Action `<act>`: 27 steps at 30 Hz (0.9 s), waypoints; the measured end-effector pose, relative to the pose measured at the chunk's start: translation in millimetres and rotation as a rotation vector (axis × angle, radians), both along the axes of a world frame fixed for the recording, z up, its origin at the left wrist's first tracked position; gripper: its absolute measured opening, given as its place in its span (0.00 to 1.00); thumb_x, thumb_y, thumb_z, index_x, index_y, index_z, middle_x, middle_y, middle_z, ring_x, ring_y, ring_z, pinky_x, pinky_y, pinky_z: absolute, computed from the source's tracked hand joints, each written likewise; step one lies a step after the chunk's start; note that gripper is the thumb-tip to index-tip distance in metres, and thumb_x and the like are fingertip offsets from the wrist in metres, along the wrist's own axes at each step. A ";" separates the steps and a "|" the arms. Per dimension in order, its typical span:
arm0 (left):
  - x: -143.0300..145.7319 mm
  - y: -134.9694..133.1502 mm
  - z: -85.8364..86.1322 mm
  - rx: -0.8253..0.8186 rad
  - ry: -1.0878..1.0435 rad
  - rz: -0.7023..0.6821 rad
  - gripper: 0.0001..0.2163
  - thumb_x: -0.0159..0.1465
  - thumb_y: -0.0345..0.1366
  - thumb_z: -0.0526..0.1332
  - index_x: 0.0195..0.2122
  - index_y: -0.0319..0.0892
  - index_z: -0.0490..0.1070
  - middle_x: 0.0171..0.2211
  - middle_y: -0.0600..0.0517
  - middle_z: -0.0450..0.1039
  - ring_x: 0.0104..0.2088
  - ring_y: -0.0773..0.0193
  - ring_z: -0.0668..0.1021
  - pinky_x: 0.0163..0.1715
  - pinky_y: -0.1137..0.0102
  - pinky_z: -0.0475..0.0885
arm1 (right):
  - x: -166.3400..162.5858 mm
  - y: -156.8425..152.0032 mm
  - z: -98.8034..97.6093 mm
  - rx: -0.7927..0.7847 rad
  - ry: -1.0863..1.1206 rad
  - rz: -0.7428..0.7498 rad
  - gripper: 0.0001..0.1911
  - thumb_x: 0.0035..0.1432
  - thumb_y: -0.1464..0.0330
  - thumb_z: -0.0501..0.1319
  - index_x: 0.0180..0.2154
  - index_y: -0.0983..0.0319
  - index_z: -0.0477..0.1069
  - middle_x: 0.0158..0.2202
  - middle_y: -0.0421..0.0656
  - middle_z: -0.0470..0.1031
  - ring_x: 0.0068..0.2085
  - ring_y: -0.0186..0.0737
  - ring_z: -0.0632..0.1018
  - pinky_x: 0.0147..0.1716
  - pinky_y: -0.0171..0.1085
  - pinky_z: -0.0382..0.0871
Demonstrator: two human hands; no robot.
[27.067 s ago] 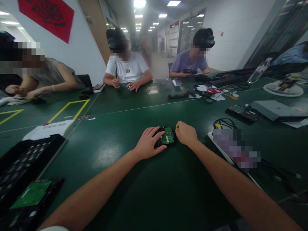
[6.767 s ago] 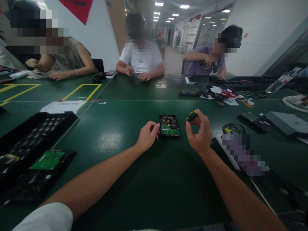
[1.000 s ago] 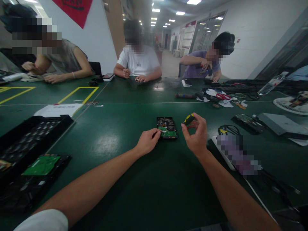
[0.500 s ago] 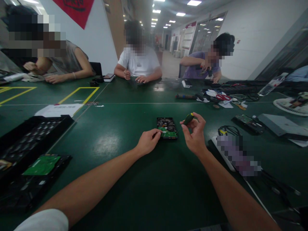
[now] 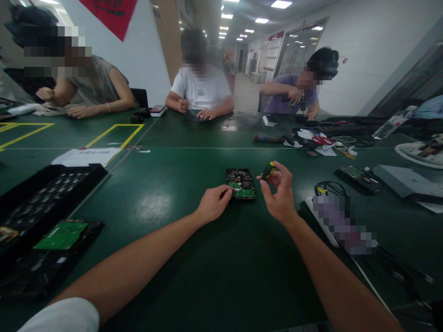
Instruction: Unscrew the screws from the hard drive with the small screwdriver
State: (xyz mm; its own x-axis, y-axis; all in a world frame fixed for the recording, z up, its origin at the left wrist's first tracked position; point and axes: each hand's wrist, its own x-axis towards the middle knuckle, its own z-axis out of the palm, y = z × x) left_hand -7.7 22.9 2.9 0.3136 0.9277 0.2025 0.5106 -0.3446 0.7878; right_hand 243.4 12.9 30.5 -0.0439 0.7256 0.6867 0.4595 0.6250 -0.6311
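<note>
A hard drive [image 5: 239,177] with a green circuit board on its near half lies on the table in front of me. My left hand [image 5: 215,202] is closed at the drive's left edge, its thumb and fingertips pinched on the drive beside the board. In my right hand [image 5: 279,191] is a screwdriver [image 5: 268,171] with a dark green and yellow handle, held between thumb and fingers just right of the drive. Its thin shaft slants down-left toward the drive's right edge; whether the tip touches anything is too small to tell.
To the left lie a black tray [image 5: 51,198] and another drive with a green board [image 5: 61,235]. At right are a power strip [image 5: 321,221], cables, another drive [image 5: 359,179] and a grey box [image 5: 408,183]. Several people [image 5: 200,92] sit across the table.
The screwdriver's handle has turned more upright and shifted slightly left in my right hand. My left hand stays at the drive. The whole view has moved very slightly.
</note>
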 end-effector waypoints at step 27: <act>-0.1 -0.6 1.4 0.005 0.003 -0.004 0.18 0.76 0.44 0.54 0.53 0.43 0.81 0.30 0.54 0.78 0.30 0.62 0.78 0.32 0.68 0.68 | 3.3 -0.2 -2.4 0.118 -0.193 -0.202 0.41 0.70 0.64 0.64 0.75 0.52 0.46 0.53 0.49 0.78 0.41 0.46 0.84 0.42 0.51 0.87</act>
State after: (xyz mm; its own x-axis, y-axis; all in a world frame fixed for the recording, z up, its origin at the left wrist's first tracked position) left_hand -7.7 22.3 4.3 0.3175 0.9256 0.2060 0.5116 -0.3501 0.7847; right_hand 246.6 12.8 28.1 -0.0452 0.6488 0.7596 0.6864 0.5726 -0.4483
